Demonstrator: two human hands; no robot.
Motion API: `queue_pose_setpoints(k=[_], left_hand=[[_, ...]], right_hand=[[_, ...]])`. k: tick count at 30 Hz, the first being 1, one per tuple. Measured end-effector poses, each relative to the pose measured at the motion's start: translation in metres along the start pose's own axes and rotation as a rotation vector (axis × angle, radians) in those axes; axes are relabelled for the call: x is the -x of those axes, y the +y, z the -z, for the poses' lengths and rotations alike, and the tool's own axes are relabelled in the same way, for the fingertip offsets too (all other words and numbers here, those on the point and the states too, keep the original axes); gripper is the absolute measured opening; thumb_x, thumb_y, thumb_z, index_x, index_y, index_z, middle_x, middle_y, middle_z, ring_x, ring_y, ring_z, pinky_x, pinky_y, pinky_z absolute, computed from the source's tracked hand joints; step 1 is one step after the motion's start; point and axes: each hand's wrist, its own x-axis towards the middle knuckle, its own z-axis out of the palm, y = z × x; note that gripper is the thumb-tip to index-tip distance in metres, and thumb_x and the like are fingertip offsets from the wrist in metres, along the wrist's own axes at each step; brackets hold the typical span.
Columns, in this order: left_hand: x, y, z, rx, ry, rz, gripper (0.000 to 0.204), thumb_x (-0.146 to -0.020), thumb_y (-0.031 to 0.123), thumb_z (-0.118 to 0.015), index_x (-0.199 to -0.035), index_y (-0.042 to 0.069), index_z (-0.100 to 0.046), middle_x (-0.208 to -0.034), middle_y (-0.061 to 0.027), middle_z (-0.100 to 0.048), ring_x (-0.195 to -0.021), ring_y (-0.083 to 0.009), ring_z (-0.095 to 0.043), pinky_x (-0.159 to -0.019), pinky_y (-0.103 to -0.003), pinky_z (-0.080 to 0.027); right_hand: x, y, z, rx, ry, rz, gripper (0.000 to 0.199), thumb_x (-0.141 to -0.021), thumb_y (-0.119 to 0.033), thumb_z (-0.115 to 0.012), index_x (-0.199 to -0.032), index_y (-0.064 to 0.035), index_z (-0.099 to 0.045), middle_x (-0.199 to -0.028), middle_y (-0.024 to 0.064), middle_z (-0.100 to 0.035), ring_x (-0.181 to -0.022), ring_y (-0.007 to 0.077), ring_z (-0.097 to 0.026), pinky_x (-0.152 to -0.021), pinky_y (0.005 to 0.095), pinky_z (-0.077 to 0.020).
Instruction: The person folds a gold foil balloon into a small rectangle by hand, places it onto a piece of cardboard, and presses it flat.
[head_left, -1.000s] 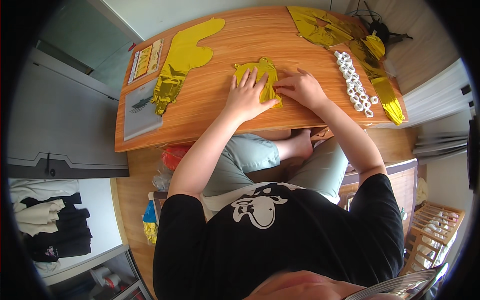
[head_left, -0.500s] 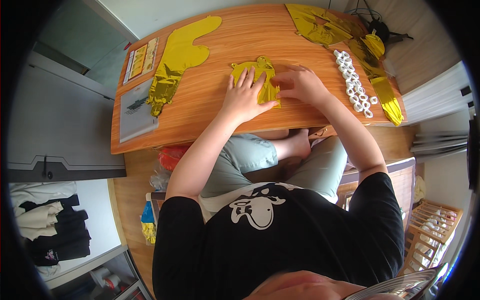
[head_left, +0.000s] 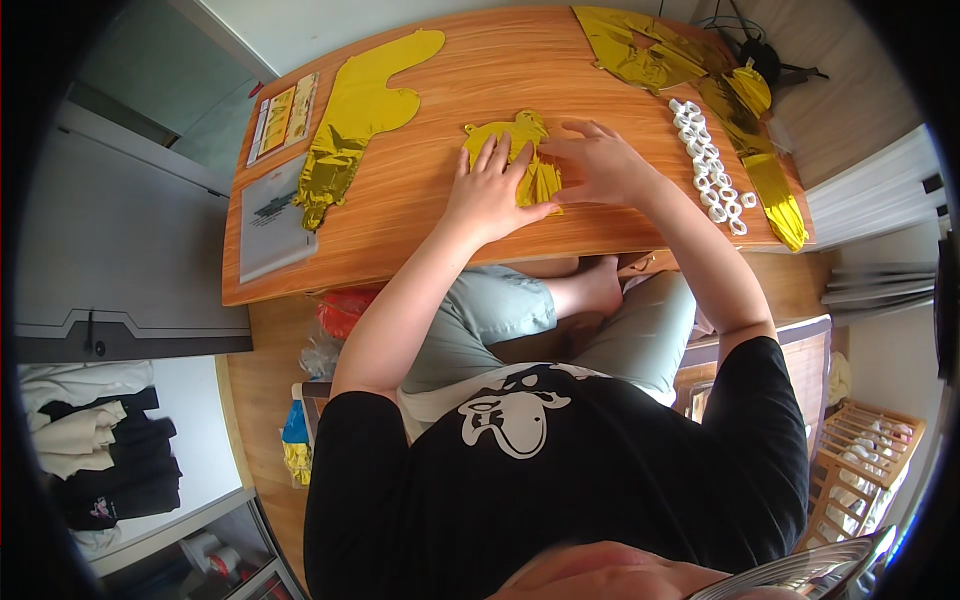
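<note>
A small folded piece of gold foil balloon (head_left: 541,184) lies flat near the middle of the wooden table (head_left: 450,100). My left hand (head_left: 490,188) rests flat across it, fingers spread, covering its middle. At its right edge is my right hand (head_left: 602,172), thumb and fingers apart and slightly curled, with fingertips close to the foil. Whether those fingertips touch it I cannot tell. Creases run down the foil between my hands.
A flat gold foil balloon (head_left: 372,95) lies at the left, beside a printed card (head_left: 283,118) and a clear plastic sleeve (head_left: 270,240). Rows of white rings (head_left: 704,160) stand at the right. More crumpled gold foil (head_left: 640,55) lies along the far right edge.
My right hand has shifted slightly, its fingers lifting and opening a little. The foil beside it shows more creases now. My left hand stays in place.
</note>
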Motion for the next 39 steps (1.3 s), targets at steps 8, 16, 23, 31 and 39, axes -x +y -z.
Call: queue_pose_setpoints(k=[8, 16, 23, 31, 39], left_hand=[[0.004, 0.004, 0.006, 0.022, 0.036, -0.002, 0.108, -0.08, 0.077, -0.068, -0.16, 0.013, -0.037, -0.166, -0.0235, -0.03, -0.156, -0.0386, -0.025, -0.124, -0.062, -0.019], [-0.005, -0.031, -0.006, 0.588, 0.194, 0.103, 0.089, -0.097, 0.069, -0.054, -0.16, 0.009, -0.034, -0.163, -0.0282, -0.033, -0.154, -0.0416, -0.029, -0.125, -0.057, -0.02], [0.013, -0.07, 0.029, 0.219, -0.232, -0.267, 0.087, -0.093, 0.061, -0.065, -0.161, 0.015, -0.035, -0.169, -0.0193, -0.025, -0.159, -0.0332, -0.017, -0.129, -0.054, -0.011], [0.005, -0.088, 0.051, 0.222, -0.36, -0.301, 0.112, -0.083, 0.063, -0.075, -0.167, 0.019, -0.016, -0.171, -0.0183, -0.019, -0.16, -0.0328, -0.014, -0.13, -0.055, -0.009], [0.0, -0.089, 0.056, 0.175, -0.426, -0.279, 0.131, -0.073, 0.068, -0.08, -0.168, 0.019, -0.004, -0.172, -0.0198, -0.016, -0.16, -0.0315, -0.015, -0.129, -0.058, -0.007]], right_hand=[[0.001, -0.005, 0.005, -0.016, -0.109, -0.129, 0.098, -0.07, -0.051, -0.088, -0.154, -0.0168, -0.05, -0.155, 0.0103, -0.053, -0.151, 0.0394, -0.034, -0.126, 0.0525, -0.0239], [-0.005, 0.0, 0.001, 0.01, -0.15, -0.061, 0.11, -0.065, -0.058, -0.089, -0.157, -0.0162, -0.045, -0.158, 0.0082, -0.049, -0.152, 0.0397, -0.031, -0.128, 0.0554, -0.0175], [-0.003, -0.002, 0.002, 0.035, -0.183, -0.091, 0.111, -0.066, -0.059, -0.089, -0.158, -0.0167, -0.043, -0.159, 0.0064, -0.048, -0.151, 0.0388, -0.033, -0.128, 0.0551, -0.0162], [-0.003, -0.004, 0.007, 0.058, -0.2, -0.085, 0.11, -0.067, -0.057, -0.089, -0.158, -0.0162, -0.042, -0.159, 0.0062, -0.048, -0.151, 0.0393, -0.033, -0.128, 0.0555, -0.0155], [-0.002, -0.009, 0.011, 0.07, -0.217, -0.091, 0.109, -0.068, -0.055, -0.089, -0.158, -0.0143, -0.043, -0.16, 0.0058, -0.047, -0.15, 0.0391, -0.033, -0.128, 0.0558, -0.0146]])
